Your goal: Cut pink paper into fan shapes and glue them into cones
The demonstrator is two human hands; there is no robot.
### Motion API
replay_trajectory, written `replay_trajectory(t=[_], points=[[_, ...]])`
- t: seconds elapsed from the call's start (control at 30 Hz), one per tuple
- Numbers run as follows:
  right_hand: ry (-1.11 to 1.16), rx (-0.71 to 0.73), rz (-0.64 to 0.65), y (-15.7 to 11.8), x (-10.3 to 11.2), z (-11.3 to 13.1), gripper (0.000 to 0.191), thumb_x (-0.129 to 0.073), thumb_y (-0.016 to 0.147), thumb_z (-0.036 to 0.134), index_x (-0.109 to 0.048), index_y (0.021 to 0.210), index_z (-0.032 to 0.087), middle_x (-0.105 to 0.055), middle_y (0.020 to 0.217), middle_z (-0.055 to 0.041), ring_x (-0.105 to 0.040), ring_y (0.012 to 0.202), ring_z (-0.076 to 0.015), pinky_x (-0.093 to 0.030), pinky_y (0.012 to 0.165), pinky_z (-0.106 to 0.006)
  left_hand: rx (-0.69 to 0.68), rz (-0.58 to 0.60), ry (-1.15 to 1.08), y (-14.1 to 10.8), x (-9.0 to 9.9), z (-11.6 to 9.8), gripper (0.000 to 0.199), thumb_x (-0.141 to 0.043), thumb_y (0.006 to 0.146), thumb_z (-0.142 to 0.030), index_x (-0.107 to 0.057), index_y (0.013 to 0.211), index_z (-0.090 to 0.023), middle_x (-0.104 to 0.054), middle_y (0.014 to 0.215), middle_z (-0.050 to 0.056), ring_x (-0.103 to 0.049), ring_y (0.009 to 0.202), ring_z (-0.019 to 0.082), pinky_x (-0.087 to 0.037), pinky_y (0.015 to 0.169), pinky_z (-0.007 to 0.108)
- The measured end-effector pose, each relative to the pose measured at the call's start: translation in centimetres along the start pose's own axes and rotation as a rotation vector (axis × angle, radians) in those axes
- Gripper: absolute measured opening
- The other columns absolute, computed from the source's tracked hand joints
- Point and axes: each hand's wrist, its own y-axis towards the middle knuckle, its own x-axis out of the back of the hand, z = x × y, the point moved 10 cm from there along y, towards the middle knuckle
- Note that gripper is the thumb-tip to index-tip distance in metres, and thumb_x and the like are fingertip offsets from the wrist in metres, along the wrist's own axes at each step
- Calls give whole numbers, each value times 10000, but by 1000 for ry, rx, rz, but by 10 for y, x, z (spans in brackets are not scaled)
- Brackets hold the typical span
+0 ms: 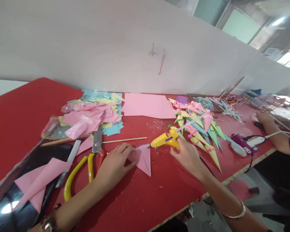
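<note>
the left hand (118, 161) lay loosely spread on the left side of the folded pink paper (144, 159) while the right hand (188, 156) clasped the yellow glue gun (166, 140), nozzle (152, 144) at the paper's upper-right corner, red tabletop (159, 196) stretching to the near edge (182, 211).

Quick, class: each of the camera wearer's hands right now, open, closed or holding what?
Left hand: on the folded pink paper; whether it grips cannot be told.
Right hand: closed around the yellow hot glue gun.

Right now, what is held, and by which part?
The right hand holds the glue gun by its handle; the left hand touches the folded pink paper at its left side, grip unclear.
</note>
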Motion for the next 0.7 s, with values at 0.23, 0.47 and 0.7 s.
replay_trajectory(t=[0.23,0.47,0.7], points=[[-26,-25,26,1,0,0,169,-498,751,246,-528,908,189,-655,679,-29,-614,585,-204,-296,465,-259,5,2,1,0,0,0,184,-494,802,-296,-526,962,-212,-584,995,48,-566,913,219,-451,783,375],[8,-18,43,2,1,0,168,-507,748,245,-524,906,190,-659,674,-23,-614,588,-197,-309,469,-251,-3,-12,10,0,2,-1,185,-490,799,-299,-528,959,-215,-584,986,49,-569,893,215,-455,771,365],[21,-4,104,-9,0,-1,125,-488,737,230,-530,848,190,-656,665,-29,-624,606,-204,-336,488,-256,10,-3,-17,1,1,1,178,-496,781,-248,-532,953,-222,-585,1002,41,-566,907,211,-451,780,365]])
